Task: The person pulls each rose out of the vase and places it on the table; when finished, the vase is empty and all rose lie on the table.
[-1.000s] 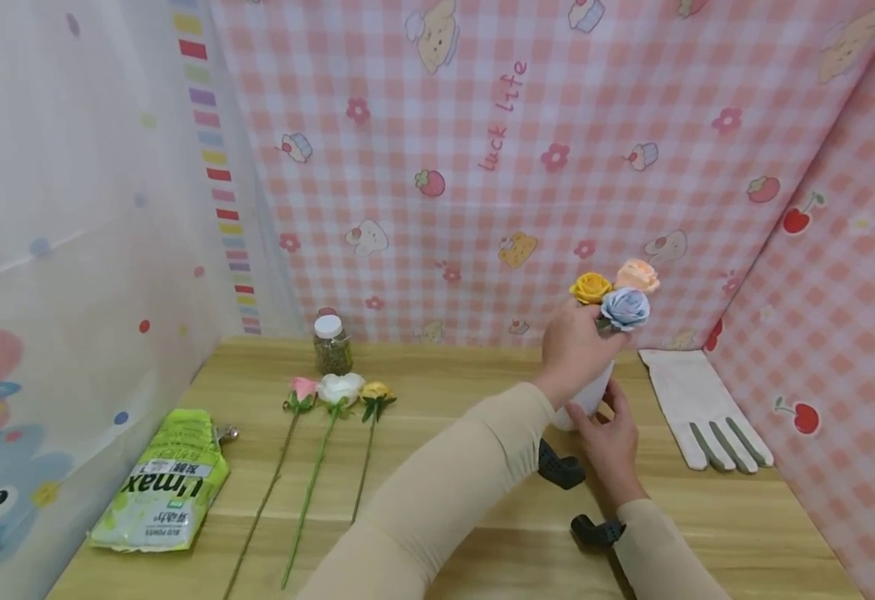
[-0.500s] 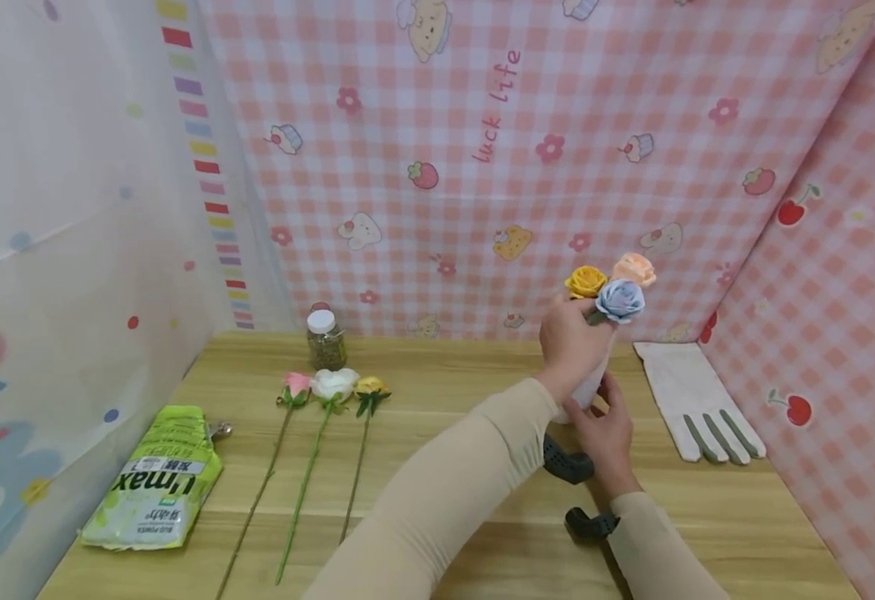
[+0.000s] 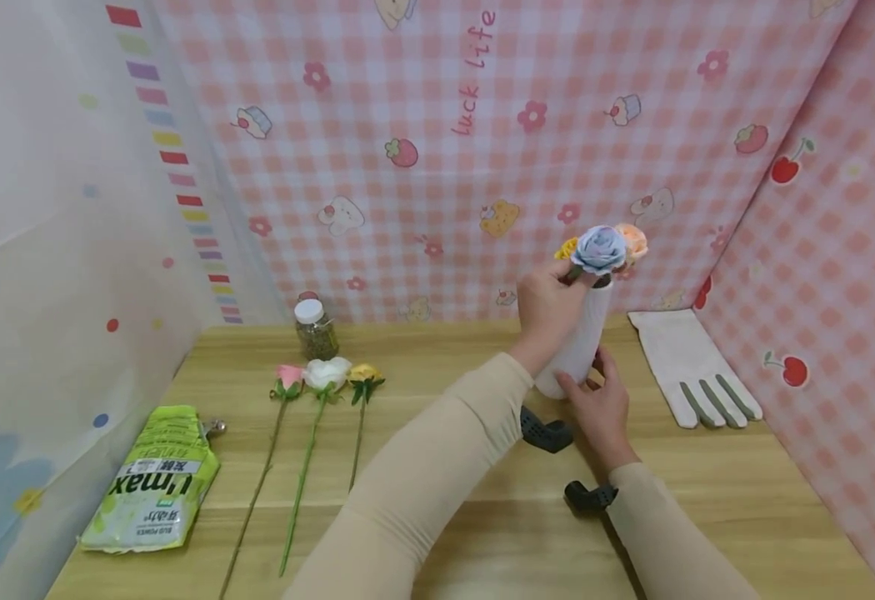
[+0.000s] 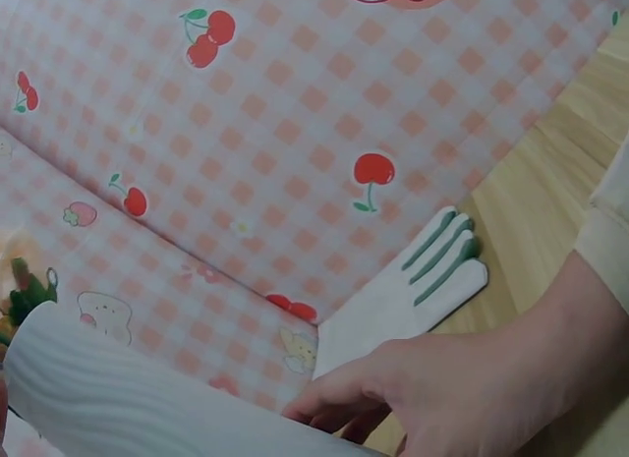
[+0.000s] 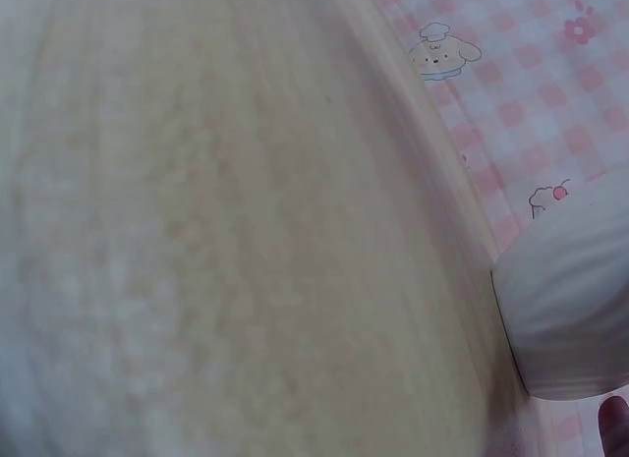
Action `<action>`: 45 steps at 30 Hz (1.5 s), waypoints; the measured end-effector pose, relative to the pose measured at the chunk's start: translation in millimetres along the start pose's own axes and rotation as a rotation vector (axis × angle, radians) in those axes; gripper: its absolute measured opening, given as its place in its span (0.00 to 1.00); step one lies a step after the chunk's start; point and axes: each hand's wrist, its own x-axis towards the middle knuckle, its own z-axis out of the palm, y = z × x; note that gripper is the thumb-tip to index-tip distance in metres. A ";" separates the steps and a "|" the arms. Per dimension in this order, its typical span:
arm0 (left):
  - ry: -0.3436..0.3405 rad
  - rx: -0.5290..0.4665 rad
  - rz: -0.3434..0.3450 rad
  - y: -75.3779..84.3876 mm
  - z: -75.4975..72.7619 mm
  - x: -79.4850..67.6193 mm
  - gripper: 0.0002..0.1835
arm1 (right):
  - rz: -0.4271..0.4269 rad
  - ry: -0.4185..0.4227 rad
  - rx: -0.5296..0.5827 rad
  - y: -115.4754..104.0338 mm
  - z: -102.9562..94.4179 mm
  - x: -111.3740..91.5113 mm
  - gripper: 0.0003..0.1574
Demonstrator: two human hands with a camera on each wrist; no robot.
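A white vase [image 3: 583, 342] with a ribbed surface leans to the right in the head view. A blue rose [image 3: 600, 250], a peach rose [image 3: 635, 242] and a mostly hidden yellow rose [image 3: 566, 248] show at its mouth. My left hand [image 3: 550, 312] pinches the blue rose's stem just under the bloom, beside the rim. Low on the vase, my right hand [image 3: 604, 408] grips with thumb and fingers. The left wrist view shows that right hand [image 4: 432, 388] against the vase [image 4: 147, 398]. In the right wrist view the vase's base [image 5: 565, 310] and one fingertip [image 5: 614, 428] appear.
On the left lie a pink rose [image 3: 289, 379], a white rose [image 3: 327, 375] and a yellow-orange rose [image 3: 365, 375]. Behind them stands a white-lidded jar [image 3: 316, 329]. A green bag [image 3: 154, 483] is at far left, white gloves [image 3: 692, 367] at right. Checked cloth walls surround the table.
My left hand has risen a little with the blue rose, which now covers most of the yellow one. More of the vase and its rim shows. The head view has shifted slightly.
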 end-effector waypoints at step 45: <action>0.030 -0.158 0.037 -7.4 -12.5 16.7 0.06 | 0.035 0.027 -0.007 -4.3 0.9 -0.5 0.50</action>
